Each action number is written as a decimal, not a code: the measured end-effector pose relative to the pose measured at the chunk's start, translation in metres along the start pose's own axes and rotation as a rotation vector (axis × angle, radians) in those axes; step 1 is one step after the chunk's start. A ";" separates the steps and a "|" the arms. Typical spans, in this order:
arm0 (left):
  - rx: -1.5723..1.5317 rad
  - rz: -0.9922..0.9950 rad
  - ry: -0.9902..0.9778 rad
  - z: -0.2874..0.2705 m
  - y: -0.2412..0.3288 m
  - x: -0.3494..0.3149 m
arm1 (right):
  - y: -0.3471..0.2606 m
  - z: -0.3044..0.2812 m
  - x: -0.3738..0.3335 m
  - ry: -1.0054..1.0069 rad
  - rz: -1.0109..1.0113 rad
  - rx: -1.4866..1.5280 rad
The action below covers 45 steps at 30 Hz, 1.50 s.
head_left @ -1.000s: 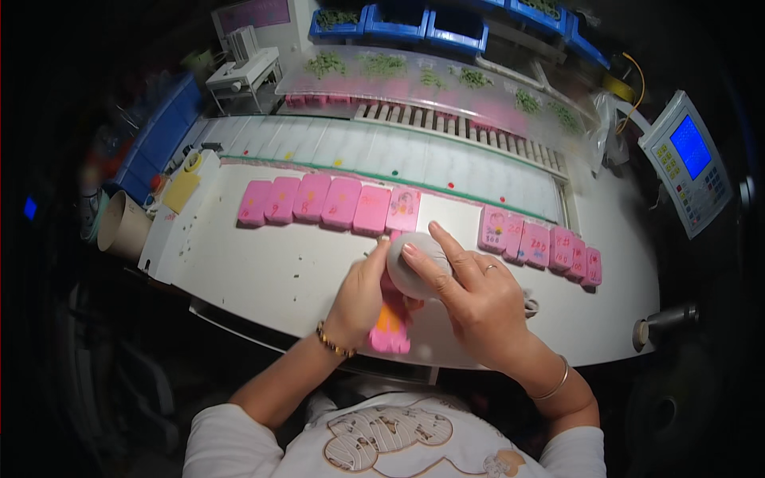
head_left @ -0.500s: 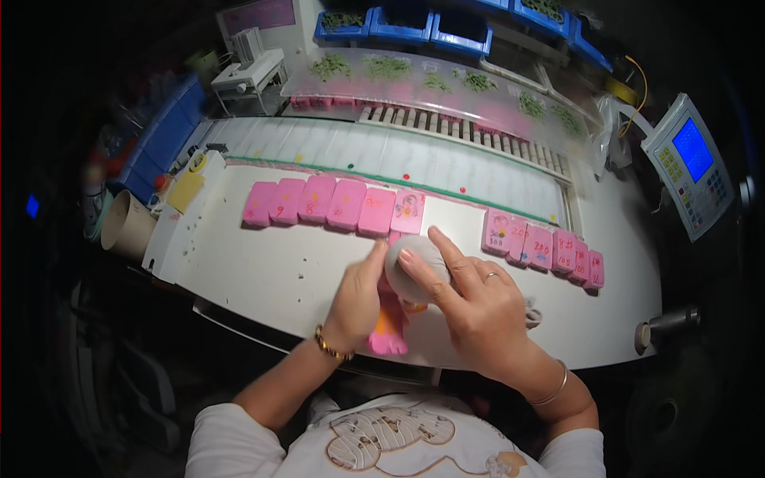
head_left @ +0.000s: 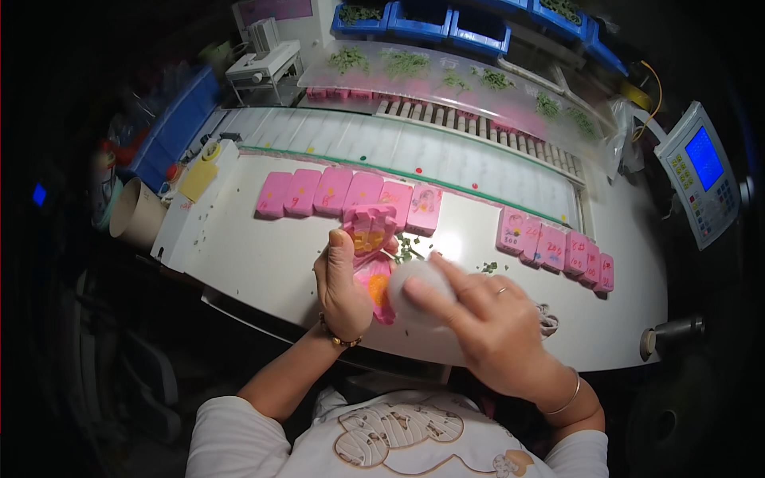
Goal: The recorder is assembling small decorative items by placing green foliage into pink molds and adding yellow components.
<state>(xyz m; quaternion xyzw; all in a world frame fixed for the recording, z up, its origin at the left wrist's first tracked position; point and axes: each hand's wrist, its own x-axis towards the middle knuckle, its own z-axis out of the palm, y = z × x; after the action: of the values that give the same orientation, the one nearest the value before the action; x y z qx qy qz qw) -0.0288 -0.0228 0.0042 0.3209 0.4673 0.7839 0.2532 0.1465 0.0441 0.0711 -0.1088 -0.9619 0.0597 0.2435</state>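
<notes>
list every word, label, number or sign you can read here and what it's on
Writing located, not copied:
Left row of pink blocks: handwritten red marks
Right row of pink blocks: red and blue handwriting
Clear plastic cover: faint, blurred characters
Keypad panel: markings too small to read

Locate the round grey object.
Near the head view's centre, the round grey object is in the right hand, just right of the pink-and-orange piece.

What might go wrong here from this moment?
The round grey object might slip or roll away if the right hand loosens on its curved surface.

The loose green bits lie close to the pink piece at the left hand, so a stray brush of either hand could scatter them.
</notes>
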 end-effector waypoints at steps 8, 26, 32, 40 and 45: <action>-0.046 0.120 -0.102 0.009 0.011 0.004 | -0.013 0.013 -0.006 -0.025 -0.007 -0.035; -0.173 -0.253 0.087 -0.004 -0.005 0.001 | 0.021 0.031 -0.018 -0.004 0.243 -0.040; -0.145 -0.244 0.073 -0.008 -0.004 -0.002 | 0.010 0.073 -0.016 -0.091 0.151 -0.257; -0.182 -0.270 0.095 -0.012 -0.008 -0.004 | 0.025 0.035 -0.006 0.143 0.151 0.105; -0.198 -0.320 0.083 -0.013 -0.008 -0.002 | 0.046 0.000 -0.026 0.379 0.104 -0.091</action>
<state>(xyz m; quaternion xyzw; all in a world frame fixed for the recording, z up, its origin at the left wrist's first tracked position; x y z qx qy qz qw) -0.0360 -0.0277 -0.0083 0.1834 0.4429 0.7883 0.3856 0.1769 0.0826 0.0521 -0.1784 -0.8936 0.0070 0.4118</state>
